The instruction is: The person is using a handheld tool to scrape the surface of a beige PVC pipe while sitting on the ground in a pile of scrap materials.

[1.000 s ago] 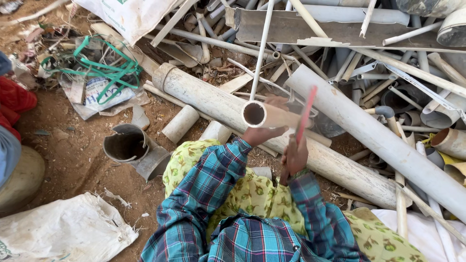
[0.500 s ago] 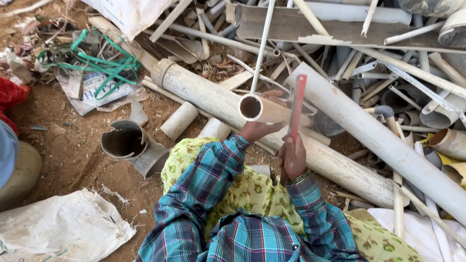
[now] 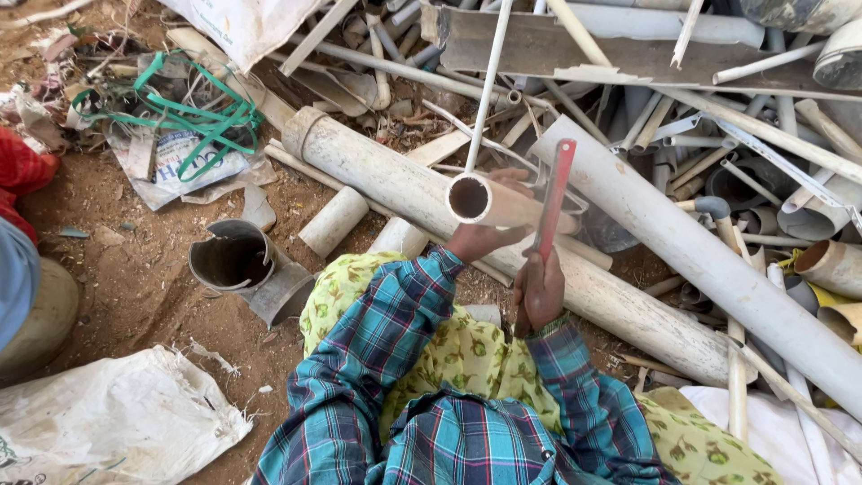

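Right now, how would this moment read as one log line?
left hand: holds short cream pipe | right hand: grips red tool upright | around: pipe pile

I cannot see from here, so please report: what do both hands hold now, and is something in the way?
Left hand grips short pale pipe. Right hand holds red-handled tool upright beside it. Big pipe pile crowds close behind.

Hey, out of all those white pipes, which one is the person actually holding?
The short pipe with its open round end facing the camera, gripped by the left hand. The other pipes lie loose in the pile; the right hand holds a red-handled tool.
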